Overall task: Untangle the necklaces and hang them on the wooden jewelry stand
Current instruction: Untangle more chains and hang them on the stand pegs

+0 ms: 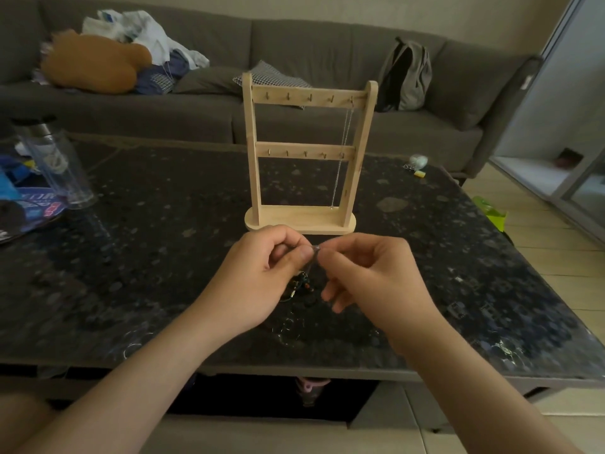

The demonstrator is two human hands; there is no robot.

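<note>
A wooden jewelry stand [306,155] with two rows of small hooks stands upright on the dark table. One thin silver necklace [342,152] hangs from the top row's rightmost hook, down to the base. Just in front of the stand my left hand [262,276] and my right hand [370,276] are raised a little above the table. Both pinch the same thin chain [315,252] between thumb and fingertips, almost touching. A tangled bunch of necklaces [299,286] with dark beads dangles below the pinch, partly hidden by my left hand.
The dark speckled glass table [163,257] carries a clear bottle [55,158] and magazines [29,208] at the left, and small trinkets [415,165] at the far right. A grey sofa [294,60] with clothes and a backpack [406,77] runs behind.
</note>
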